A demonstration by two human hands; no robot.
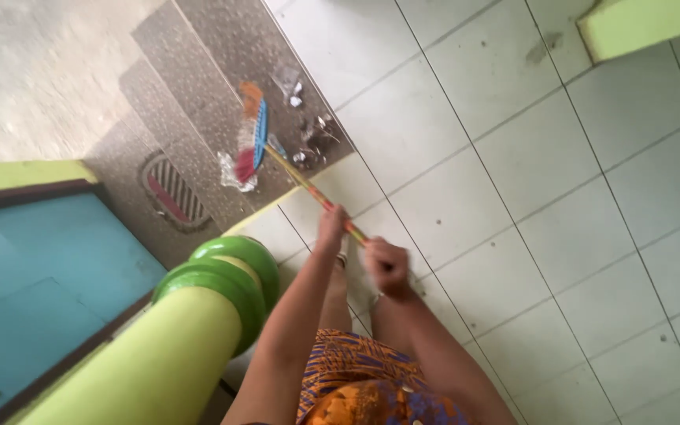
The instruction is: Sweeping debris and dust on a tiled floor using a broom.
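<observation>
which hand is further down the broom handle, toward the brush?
The left hand: it grips the broom handle closer to the brush head; the right hand holds the upper end.

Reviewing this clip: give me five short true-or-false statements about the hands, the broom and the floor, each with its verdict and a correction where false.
1. Both hands grip the broom handle. True: the left hand sits nearer the brush, the right hand behind it.
2. The broom head rests on the white tiles. False: it lies on the grey speckled steps.
3. Bits of litter lie beside the broom head. True.
4. The pillar near the person is red. False: it is light green with darker green rings.
5. A slotted drain cover is set in the grey surface. True.
</observation>
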